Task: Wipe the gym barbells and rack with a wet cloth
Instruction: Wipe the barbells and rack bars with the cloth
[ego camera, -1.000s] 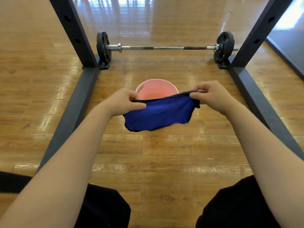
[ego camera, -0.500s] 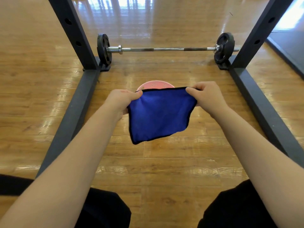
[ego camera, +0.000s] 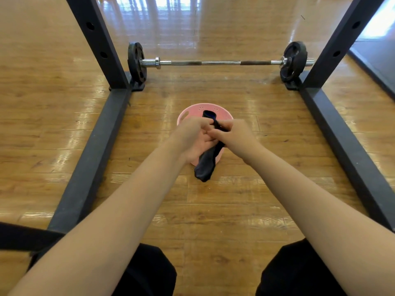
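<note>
Wooden gym floor [ego camera: 64, 135] with a dark steel rack [ego camera: 92, 150]: two base rails run from near to far at left and right, each carrying a slanted upright with holes. At the far end, between the uprights, a barbell [ego camera: 213, 63] rests low, one black plate at each end touching the rack feet; dull patches show on its shaft. Centre, on the floor, a pink basin [ego camera: 188, 116]. Directly above the basin, the left hand [ego camera: 192, 139] and right hand [ego camera: 233, 135] are pressed close together, fingers of both curled tightly round a dark blue cloth [ego camera: 205, 167], which is bunched into a narrow roll; one end stands up at the far side, the other hangs down at the near side. Judged stage: wringing or preparing the cloth. Neither barbell nor rack appears to have been wiped yet; all wiping remains.
</note>
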The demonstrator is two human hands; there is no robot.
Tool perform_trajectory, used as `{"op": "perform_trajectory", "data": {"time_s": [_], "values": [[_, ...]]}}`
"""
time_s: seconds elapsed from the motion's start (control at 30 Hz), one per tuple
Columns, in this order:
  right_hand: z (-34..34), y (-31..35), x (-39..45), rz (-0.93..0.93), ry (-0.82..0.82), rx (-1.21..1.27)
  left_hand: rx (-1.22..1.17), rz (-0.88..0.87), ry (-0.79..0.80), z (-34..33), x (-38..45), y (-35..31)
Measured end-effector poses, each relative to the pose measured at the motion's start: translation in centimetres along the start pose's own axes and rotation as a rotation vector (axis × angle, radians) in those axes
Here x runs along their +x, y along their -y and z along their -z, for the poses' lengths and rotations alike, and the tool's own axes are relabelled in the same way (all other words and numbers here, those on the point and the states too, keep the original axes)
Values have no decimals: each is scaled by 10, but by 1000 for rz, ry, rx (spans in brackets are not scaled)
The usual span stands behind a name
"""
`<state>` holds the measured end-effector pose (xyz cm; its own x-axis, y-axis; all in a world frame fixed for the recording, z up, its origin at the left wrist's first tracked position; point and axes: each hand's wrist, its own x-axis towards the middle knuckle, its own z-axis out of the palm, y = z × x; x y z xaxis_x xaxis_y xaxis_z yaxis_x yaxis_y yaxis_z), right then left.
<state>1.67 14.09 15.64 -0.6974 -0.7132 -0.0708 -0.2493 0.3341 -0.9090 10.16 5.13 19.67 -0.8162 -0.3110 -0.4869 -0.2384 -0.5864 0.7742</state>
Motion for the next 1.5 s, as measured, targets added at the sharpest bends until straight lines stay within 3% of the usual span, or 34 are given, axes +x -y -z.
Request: {"op": "perform_trajectory", "data": {"time_s": [0.13,0.2,0.3,0.37,0.47,0.53,0.63,0.7,0.73,0.8,0.9,1.0,1.1,1.17,1.23,1.3,1.43,1.5], "values": [[14,-3,2,-45,-7,124,131,19,133,13,-3,-9],[21,1,4,-60,9,161,322,-41,44,16,-1,-12],[31,9,4,-85,44,240,580,-242,-231,29,9,-12],[37,13,4,-75,95,332,683,-267,-187,41,15,-9],[44,15,3,-42,156,546,658,-138,63,48,20,0],[47,15,2,-29,143,635,577,-106,133,44,20,4],[48,14,7,-103,-91,658,402,-115,154,40,22,7],[48,7,11,-266,-272,757,317,-142,141,36,22,8],[48,3,10,-371,-282,832,272,-156,120,35,21,9],[45,-3,6,-548,-129,883,193,-186,71,34,21,7],[37,-5,-2,-591,189,712,165,-232,50,35,19,1],[25,-3,2,-472,140,679,132,-246,103,39,17,-1],[22,-2,9,-314,25,836,216,-230,165,42,18,-1],[23,-4,13,-283,-76,820,375,-237,65,45,20,0],[25,-3,16,-287,-183,656,507,-254,-119,49,24,-1],[25,-4,18,-306,-235,614,508,-241,-246,51,27,-1],[22,-4,19,-359,-333,745,570,-208,-499,50,36,1],[23,-5,19,-361,-288,871,421,-145,-483,49,37,1]]}}
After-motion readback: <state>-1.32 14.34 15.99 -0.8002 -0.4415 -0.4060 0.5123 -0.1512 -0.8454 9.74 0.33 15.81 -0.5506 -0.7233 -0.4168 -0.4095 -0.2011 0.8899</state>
